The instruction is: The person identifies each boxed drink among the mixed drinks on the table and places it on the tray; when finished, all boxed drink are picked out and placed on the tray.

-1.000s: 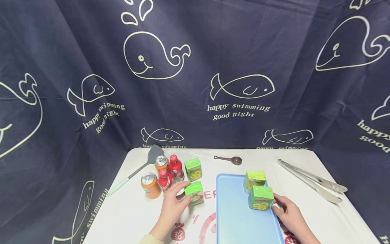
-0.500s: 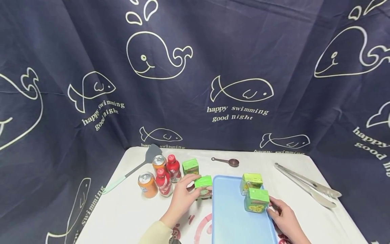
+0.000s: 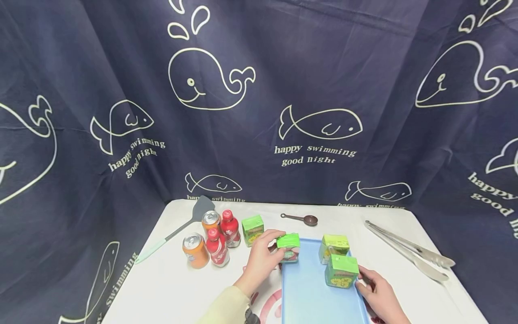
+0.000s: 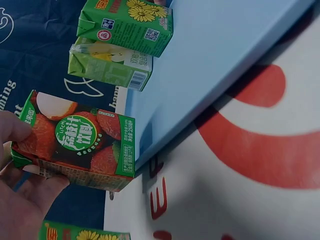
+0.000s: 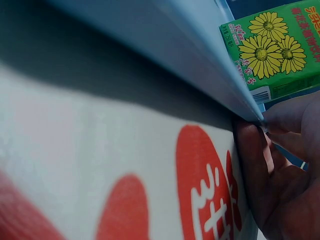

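Note:
My left hand (image 3: 262, 258) holds a litchi juice box (image 4: 82, 140) by its end, thumb and fingers on opposite sides. In the head view the box overlaps the far left corner of the blue tray (image 3: 309, 299). At the tray's right edge, my right hand (image 3: 378, 290) pinches the rim, the thumb low against its side. Beside that hand, a green chrysanthemum drink box (image 3: 341, 272) stands on the tray. Just behind it is a yellow-green drink box (image 3: 335, 247). Another green drink box (image 3: 252, 229) stands on the table beyond my left hand.
Two red-capped bottles (image 3: 217, 249) and two orange cans (image 3: 195, 251) cluster on the left. Behind them lies a spatula (image 3: 178, 230). A brown measuring spoon (image 3: 309, 220) lies at the back, and metal tongs (image 3: 413, 252) on the right. A dark whale-print curtain (image 3: 259, 90) hangs behind the table.
My left hand has carried the litchi juice box rightward from near the bottles to the tray's left edge. My right hand stays at the tray's right rim.

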A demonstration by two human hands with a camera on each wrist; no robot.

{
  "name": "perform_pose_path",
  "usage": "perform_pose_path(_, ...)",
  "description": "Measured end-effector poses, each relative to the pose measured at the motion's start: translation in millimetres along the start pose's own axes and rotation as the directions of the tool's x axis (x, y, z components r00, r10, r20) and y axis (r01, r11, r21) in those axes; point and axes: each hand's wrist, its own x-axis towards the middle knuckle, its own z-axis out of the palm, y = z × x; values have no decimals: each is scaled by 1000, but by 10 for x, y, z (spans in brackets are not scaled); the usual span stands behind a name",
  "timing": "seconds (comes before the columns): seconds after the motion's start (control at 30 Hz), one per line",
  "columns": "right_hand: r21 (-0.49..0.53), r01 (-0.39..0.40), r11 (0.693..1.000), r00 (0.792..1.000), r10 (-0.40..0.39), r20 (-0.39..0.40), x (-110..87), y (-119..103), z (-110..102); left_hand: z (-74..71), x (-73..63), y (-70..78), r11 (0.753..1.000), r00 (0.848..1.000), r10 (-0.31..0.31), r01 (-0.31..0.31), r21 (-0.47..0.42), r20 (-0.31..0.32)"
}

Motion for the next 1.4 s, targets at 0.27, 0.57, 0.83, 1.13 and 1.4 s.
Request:
perform_pose_path(0.27, 6, 20, 1000, 1000, -20, -24, 24, 12, -10, 127, 133, 45, 1000, 1000, 6, -6, 29, 24)
perform_pose_path(0.57, -17, 1, 1000, 1000, -1, -8, -1, 33, -13, 288, 203, 18, 997, 999, 44, -46, 55, 27)
perform_pose_path(0.83, -2, 8, 1000, 1000, -8, -11, 7, 43, -5, 396, 278, -84, 990, 998, 46, -51, 131, 36)
perform_pose_path(1.13, -24, 11, 1000, 1000, -11, -10, 15, 36, -2, 444, 303, -139, 990, 997, 57, -62, 123, 42)
perform_pose_path(1.4, -31, 31, 999, 999, -32, -29, 23, 37, -1, 437, 326, -121, 994, 998, 35, -40, 100, 50)
